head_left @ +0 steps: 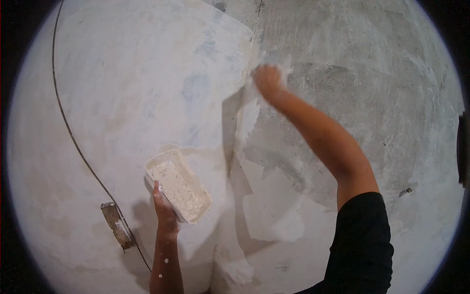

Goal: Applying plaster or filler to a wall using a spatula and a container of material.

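Observation:
My left hand (pixel 165 208) grips a pale rectangular tub (pixel 201 188) by its near left side, thumb over the rim. White putty (pixel 178 185) is spread inside it, and the tub is tilted so its inside shows. Higher up, my right hand (pixel 268 81) is closed at the corner line where two walls meet. The hand is smeared by motion. A faint whitish blur shows beside its fingers, but what it holds cannot be made out. White spots dot my left forearm.
The left wall (pixel 122 98) is coated white; the right wall (pixel 352 103) is mostly bare grey with white patches (pixel 274 215) low down. A dark cable (pixel 73 137) runs down the left wall past a splattered metal box (pixel 116 225). A small fitting (pixel 406 191) sticks out at right.

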Demonstrator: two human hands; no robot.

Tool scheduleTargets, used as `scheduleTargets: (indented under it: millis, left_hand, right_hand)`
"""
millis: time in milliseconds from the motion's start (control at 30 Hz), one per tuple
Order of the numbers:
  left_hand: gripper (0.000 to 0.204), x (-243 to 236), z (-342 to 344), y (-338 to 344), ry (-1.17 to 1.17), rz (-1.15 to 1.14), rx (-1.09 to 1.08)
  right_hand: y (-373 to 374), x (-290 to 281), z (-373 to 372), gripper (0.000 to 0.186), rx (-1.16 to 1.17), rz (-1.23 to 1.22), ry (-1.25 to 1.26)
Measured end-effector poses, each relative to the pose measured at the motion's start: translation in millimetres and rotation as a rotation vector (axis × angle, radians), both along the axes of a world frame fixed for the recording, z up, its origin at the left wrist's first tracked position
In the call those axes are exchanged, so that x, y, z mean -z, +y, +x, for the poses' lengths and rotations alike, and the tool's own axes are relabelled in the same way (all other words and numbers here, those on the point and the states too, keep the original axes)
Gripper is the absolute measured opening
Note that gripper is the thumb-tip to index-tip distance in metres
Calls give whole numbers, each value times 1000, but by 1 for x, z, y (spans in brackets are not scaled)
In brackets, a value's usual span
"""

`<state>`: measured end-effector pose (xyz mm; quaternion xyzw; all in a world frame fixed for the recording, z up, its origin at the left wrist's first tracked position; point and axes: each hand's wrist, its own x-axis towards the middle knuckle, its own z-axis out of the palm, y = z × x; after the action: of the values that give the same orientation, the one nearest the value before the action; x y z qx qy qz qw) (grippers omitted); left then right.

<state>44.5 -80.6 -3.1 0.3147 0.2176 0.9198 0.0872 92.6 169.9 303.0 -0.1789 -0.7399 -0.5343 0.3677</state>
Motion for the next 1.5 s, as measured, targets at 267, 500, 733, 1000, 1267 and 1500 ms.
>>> scheduleTargets:
  millis: [267, 500, 733, 1000, 1267, 1500]
  left_hand:
    - [72, 17, -24, 29, -156, -20, 155]
    - [66, 5, -12, 23, -222, 100, 189]
    - [61, -7, 5, 10, -198, 73, 57]
    - [58, 26, 5, 31, -305, 113, 82]
    - [56, 89, 17, 1, -394, -12, 57]
    - [67, 106, 29, -11, -348, -166, 14]
  right_hand:
    - [-6, -4, -12, 23, 166, 53, 41]
    - [-18, 203, -8, 20, 124, -197, -529]
    - [-30, 117, -13, 20, -21, -82, -317]
    - [73, 194, -49, 23, -177, 422, 19]
    - [-35, 305, -35, 19, -255, -760, -223]
    - [-60, 347, 39, 31, -1492, -1898, 218]
